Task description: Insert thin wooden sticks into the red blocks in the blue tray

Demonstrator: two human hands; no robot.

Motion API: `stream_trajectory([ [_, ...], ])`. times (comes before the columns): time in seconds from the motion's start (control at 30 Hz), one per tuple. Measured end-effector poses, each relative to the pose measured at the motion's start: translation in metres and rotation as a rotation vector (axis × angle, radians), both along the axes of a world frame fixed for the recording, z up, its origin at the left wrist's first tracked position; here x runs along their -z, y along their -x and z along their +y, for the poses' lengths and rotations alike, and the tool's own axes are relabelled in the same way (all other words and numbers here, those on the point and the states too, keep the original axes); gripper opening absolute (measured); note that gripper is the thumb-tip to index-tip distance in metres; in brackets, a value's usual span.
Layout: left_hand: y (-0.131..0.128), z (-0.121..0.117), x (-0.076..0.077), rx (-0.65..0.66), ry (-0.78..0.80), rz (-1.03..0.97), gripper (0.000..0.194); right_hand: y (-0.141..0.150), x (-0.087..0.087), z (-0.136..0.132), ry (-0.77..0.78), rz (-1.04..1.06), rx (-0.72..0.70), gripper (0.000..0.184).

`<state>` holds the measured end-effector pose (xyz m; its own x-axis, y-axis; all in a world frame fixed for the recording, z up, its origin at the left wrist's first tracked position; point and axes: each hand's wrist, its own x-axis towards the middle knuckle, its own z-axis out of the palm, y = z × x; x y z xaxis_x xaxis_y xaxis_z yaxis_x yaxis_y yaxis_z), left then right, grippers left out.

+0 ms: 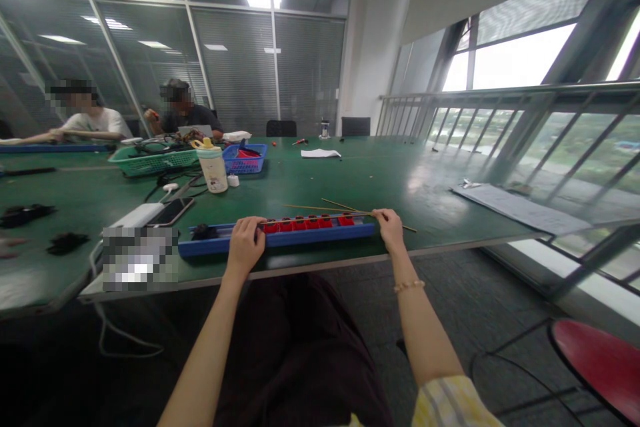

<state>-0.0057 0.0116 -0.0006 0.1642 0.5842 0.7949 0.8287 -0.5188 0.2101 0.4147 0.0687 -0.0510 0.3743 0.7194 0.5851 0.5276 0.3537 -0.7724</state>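
Observation:
A long blue plastic holder (280, 240) lies along the near edge of the green table, with a row of red blocks (305, 223) set in it. My left hand (245, 245) grips it left of the middle, fingers curled over the red row. My right hand (389, 227) holds its right end. A thin dark rod (320, 216) runs above the red blocks between my hands. Loose thin wooden sticks (345, 208) lie just behind the holder and cross past my right hand. A small dark piece (203, 232) sits in the holder's left part.
On the green table (360, 173) stand a green basket (153, 160), a blue basket (245, 159) and a bottle (213, 169). A phone (173, 211) lies left of the holder. Papers lie right and behind. Two people (183, 110) work at the far end.

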Motion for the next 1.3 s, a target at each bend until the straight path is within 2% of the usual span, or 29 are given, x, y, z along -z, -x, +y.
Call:
stream_trajectory([
  [0.17,-0.001,-0.002,-0.002,0.035,-0.008,0.012,0.028,-0.005,0.001,-0.001,-0.035,0.077,0.199,0.057],
  [0.27,-0.003,-0.002,-0.003,0.060,0.009,0.038,0.027,-0.006,0.001,-0.003,-0.038,0.049,0.341,0.054],
  [0.4,-0.003,-0.001,-0.003,0.050,0.021,0.045,0.026,0.000,-0.001,-0.008,0.059,-0.014,0.519,0.047],
  [0.5,-0.003,0.000,-0.002,0.041,0.025,0.042,0.026,0.006,-0.004,-0.011,0.143,-0.041,0.596,0.043],
  [0.9,-0.004,0.000,-0.003,0.028,0.007,0.043,0.024,0.019,-0.004,-0.018,0.317,-0.172,0.704,0.032],
  [1.1,-0.004,0.001,-0.003,0.029,0.023,0.044,0.024,0.024,-0.005,-0.020,0.271,-0.217,0.712,0.032],
  [1.2,-0.004,0.001,-0.003,0.034,0.017,0.041,0.024,0.021,-0.005,-0.018,0.315,-0.276,0.649,0.038],
  [1.3,-0.005,0.000,-0.004,0.030,0.024,0.034,0.023,0.018,-0.005,-0.016,0.340,-0.344,0.489,0.038],
])
